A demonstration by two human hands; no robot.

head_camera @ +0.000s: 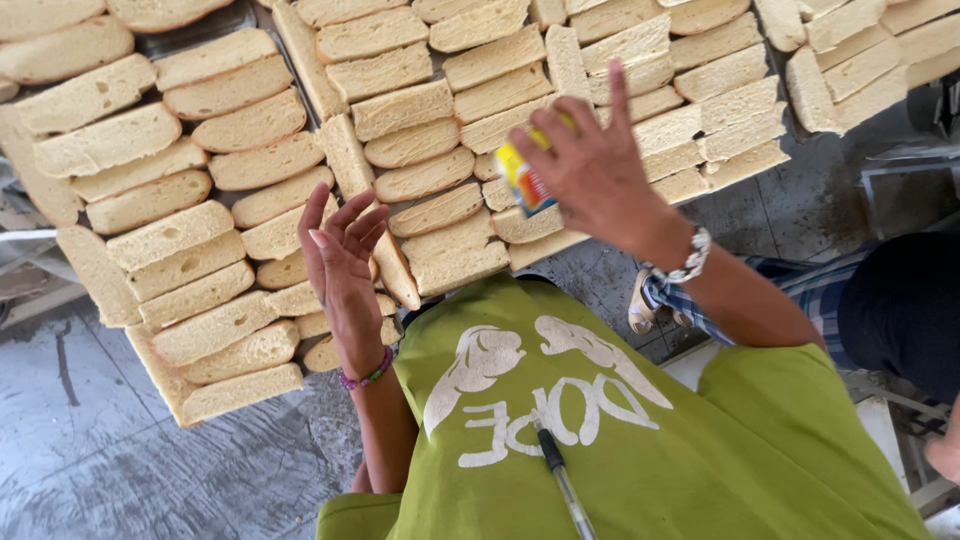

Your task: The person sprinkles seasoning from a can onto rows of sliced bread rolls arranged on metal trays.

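My right hand (pixel 590 165) is raised over the bread and grips a small yellow packet with red and blue print (pixel 522 178); a beaded bracelet circles that wrist. My left hand (pixel 340 250) is lifted with palm up and fingers spread, holding nothing, just above the near rows of bread slices (pixel 215 325). A purple bead band sits on the left wrist. Many pale, flat bread slices (pixel 400 110) lie packed in rows on metal trays (pixel 190 35) in front of me. My green shirt fills the bottom of the view, with a pen (pixel 560 480) clipped to it.
The grey concrete floor (pixel 120 440) shows at the lower left. Another person in a plaid sleeve and dark clothing (pixel 880 300) sits close at the right, a sandalled foot (pixel 640 300) near the trays. More bread (pixel 850 60) is stacked at the upper right.
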